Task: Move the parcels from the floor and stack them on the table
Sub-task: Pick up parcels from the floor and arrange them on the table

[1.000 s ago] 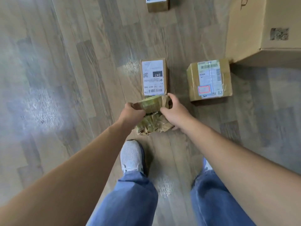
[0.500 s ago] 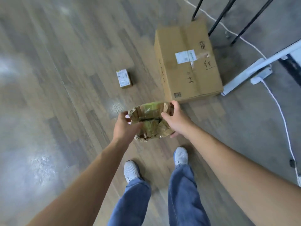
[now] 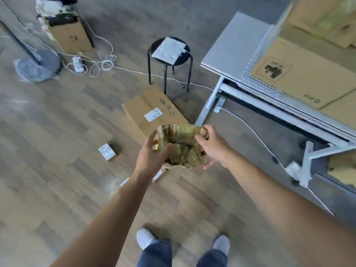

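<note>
Showing the crumpled, tape-wrapped parcel held above the floor, near but short of the counter, with left hand and right hand each keeping a clamped grip on an opposite side (it looks light, soft and crushable, so cradling the underside seems safest).

Two hands, my left hand and my right hand, both gripping one crumpled brown tape-wrapped parcel. On the wooden floor I count two labelled parcels: one large brown cardboard box and one small brown cardboard box. Two more white label corners show under my left arm, too hidden to count surely. One black round stool bears one white sheet. One tall open cardboard box, one white power strip, one pale grey surface.
</note>
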Demonstrator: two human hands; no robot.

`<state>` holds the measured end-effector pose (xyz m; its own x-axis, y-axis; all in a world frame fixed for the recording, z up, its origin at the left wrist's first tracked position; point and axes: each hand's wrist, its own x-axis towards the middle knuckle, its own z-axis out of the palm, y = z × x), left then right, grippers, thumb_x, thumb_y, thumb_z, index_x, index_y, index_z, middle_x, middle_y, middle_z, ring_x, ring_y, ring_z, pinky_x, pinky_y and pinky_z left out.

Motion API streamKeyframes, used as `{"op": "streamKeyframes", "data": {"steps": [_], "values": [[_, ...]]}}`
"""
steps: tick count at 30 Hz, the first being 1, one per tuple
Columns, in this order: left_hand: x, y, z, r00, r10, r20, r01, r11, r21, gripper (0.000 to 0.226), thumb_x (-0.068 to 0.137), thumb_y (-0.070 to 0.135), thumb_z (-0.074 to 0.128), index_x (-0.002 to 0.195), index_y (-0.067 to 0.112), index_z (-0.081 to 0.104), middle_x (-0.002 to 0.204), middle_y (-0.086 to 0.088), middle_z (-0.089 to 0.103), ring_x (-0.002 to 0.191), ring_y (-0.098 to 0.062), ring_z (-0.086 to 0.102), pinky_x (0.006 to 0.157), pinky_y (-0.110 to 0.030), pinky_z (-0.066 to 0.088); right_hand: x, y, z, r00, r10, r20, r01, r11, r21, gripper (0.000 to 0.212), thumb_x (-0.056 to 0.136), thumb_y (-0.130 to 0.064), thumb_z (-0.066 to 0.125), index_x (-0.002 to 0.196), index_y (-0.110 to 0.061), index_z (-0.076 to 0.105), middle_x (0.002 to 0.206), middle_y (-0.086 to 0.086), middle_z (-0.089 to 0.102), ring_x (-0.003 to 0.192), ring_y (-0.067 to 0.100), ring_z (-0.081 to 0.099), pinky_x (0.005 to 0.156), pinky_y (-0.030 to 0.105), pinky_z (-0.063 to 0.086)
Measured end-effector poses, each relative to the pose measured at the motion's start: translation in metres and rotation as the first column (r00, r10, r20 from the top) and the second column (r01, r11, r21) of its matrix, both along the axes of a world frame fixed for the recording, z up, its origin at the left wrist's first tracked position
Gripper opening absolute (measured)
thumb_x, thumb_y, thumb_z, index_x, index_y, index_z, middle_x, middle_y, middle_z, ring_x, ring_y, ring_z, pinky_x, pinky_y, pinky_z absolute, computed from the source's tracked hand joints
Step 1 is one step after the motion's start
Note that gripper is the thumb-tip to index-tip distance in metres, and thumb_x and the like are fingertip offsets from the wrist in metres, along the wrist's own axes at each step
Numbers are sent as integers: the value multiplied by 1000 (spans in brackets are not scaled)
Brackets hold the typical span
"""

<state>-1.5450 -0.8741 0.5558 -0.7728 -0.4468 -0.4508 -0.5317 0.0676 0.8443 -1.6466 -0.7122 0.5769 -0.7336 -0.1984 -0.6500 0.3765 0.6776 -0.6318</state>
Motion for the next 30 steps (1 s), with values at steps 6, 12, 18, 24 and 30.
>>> {"op": "streamKeyframes", "data": {"steps": [6, 12, 18, 24, 30], "values": [[-48, 124, 62, 995, -73, -67, 66, 993, -99, 48, 80, 50, 65, 116, 19, 57, 109, 4, 62, 103, -16, 60, 89, -34, 50, -22, 129, 66, 991, -70, -118, 74, 997, 27, 39, 101, -46, 37, 137, -36, 32, 120, 9, 52, 88, 30, 63, 51, 46, 59], [-81, 260, 130, 961, -255, -106, 234, 957, -172, 59, 90, 39, 59, 141, 21, 34, 107, 6, 59, 67, 4, 47, 54, -19, 38, -25, 282, 126, 963, -235, -133, 214, 965, -149, 44, 97, -57, 38, 135, -36, 39, 130, 2, 45, 99, 35, 63, 57, 55, 58], [-112, 364, 182, 902, -383, -202, 353, 920, -170, 56, 93, 26, 56, 144, 30, 32, 86, 11, 53, 63, -4, 46, 51, -16, 43, -29, 410, 171, 863, -497, 94, 492, 784, -378, 44, 97, -58, 37, 125, -25, 48, 109, 11, 52, 99, 39, 63, 65, 58, 57], [-148, 421, 208, 825, -481, -298, 427, 875, -228, 49, 91, 28, 61, 134, 32, 40, 109, 2, 55, 74, -4, 52, 64, -23, 43, -54, 475, 190, 774, -615, 148, 616, 680, -398, 65, 90, -66, 44, 136, -20, 43, 122, 23, 54, 97, 41, 65, 62, 60, 57], [-187, 456, 216, 723, -559, -406, 511, 828, -229, 47, 88, 14, 64, 125, 32, 43, 94, 10, 54, 72, -15, 57, 60, -22, 44, -85, 511, 199, 716, -665, 213, 683, 603, -412, 70, 83, -71, 51, 138, -28, 41, 149, 9, 27, 121, 36, 45, 61, 66, 53]]}}
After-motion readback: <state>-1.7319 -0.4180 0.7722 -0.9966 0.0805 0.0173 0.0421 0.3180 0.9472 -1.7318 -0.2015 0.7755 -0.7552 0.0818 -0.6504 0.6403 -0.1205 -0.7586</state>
